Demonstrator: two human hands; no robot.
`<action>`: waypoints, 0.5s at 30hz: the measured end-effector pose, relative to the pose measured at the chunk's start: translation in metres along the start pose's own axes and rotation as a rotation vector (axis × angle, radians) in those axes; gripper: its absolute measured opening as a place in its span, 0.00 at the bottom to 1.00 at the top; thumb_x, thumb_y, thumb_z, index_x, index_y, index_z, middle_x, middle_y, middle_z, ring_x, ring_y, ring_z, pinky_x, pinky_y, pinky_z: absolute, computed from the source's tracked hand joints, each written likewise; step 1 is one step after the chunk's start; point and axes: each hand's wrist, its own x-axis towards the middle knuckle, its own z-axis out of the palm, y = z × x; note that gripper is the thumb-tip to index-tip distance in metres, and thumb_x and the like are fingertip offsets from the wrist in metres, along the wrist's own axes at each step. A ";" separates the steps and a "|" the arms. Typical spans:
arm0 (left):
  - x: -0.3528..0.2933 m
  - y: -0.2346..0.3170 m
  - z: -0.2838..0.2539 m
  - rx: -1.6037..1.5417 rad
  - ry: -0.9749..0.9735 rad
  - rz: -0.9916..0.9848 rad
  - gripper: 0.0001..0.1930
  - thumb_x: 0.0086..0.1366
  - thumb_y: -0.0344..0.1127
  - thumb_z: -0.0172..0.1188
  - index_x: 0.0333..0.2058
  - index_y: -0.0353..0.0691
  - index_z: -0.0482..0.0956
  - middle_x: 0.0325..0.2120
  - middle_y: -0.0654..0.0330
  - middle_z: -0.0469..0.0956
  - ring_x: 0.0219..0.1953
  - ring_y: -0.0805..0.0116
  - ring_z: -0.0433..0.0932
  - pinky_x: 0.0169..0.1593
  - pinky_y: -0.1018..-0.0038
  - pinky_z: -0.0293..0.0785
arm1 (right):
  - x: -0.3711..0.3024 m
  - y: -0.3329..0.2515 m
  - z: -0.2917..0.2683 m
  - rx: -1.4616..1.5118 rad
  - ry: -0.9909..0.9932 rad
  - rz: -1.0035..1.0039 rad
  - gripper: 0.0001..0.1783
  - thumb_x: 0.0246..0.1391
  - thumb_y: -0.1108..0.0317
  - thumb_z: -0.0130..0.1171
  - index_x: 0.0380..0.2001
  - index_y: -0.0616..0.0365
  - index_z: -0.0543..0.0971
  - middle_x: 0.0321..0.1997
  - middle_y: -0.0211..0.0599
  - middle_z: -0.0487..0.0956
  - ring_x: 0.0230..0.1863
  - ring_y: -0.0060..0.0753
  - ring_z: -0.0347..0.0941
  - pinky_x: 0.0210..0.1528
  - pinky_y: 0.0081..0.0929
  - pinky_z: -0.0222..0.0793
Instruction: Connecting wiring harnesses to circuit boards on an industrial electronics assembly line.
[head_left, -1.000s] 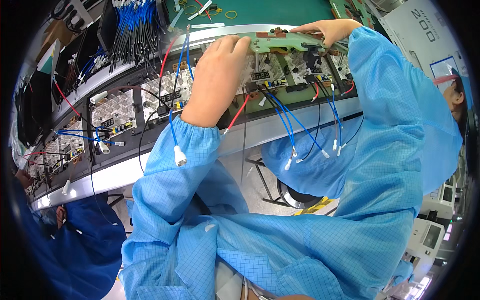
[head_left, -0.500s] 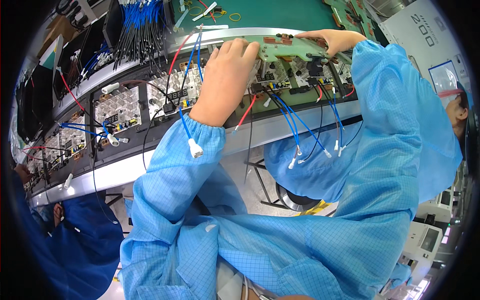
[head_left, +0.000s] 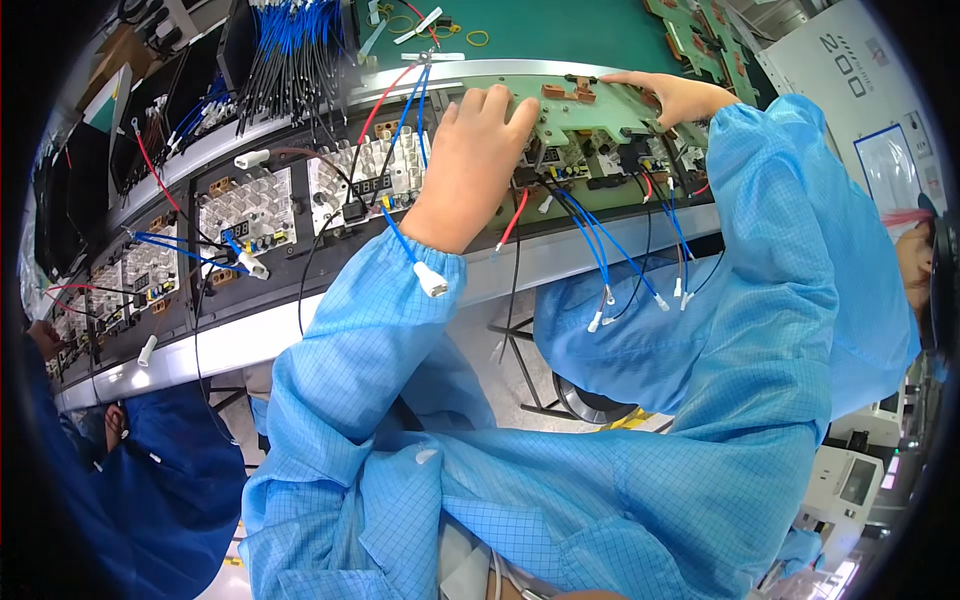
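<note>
A light green fixture plate [head_left: 588, 118] with brown blocks on top lies over circuit boards in a dark carrier, its surface close to them. My left hand [head_left: 472, 165] is at its left edge, fingers curled down and the thumb side against the plate. At the far right corner my right hand [head_left: 682, 98] grips the plate, index finger along the far edge and thumb lower down. Some fingertips are hidden. From the boards beneath, blue, black and red leads [head_left: 590, 245] with white connectors hang over the near rail. One white connector [head_left: 431, 280] rests against my left sleeve.
To the left, more circuit boards [head_left: 245, 212] with clear domes and loose wires sit along the line. A bundle of blue and black wires [head_left: 295, 60] stands behind. Another green plate [head_left: 690, 45] lies at the far right on the green mat [head_left: 560, 35]. People in blue work clothes are on both sides.
The green plate sits slightly lower and flatter in view, with both my hands still at it. The boards and wires have shifted a little to the right in the picture.
</note>
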 end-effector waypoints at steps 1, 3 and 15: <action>0.000 0.000 -0.001 -0.005 0.001 0.005 0.19 0.50 0.27 0.59 0.44 0.42 0.74 0.38 0.58 0.72 0.43 0.59 0.73 0.45 0.65 0.74 | 0.000 -0.001 0.001 -0.002 0.000 0.000 0.57 0.29 0.83 0.58 0.69 0.39 0.58 0.63 0.36 0.67 0.52 0.33 0.69 0.56 0.29 0.68; -0.002 0.000 -0.002 -0.010 0.004 0.009 0.19 0.50 0.27 0.60 0.44 0.42 0.74 0.38 0.58 0.71 0.43 0.60 0.73 0.46 0.65 0.74 | -0.002 -0.004 0.003 0.034 0.014 -0.041 0.57 0.29 0.84 0.59 0.69 0.39 0.58 0.65 0.36 0.66 0.54 0.32 0.68 0.58 0.28 0.66; -0.006 0.002 -0.010 -0.092 -0.023 -0.005 0.24 0.51 0.20 0.55 0.50 0.38 0.72 0.40 0.54 0.73 0.43 0.56 0.73 0.47 0.66 0.74 | -0.010 -0.006 0.018 0.108 0.125 -0.135 0.55 0.30 0.82 0.60 0.68 0.44 0.58 0.63 0.39 0.66 0.57 0.33 0.67 0.61 0.27 0.63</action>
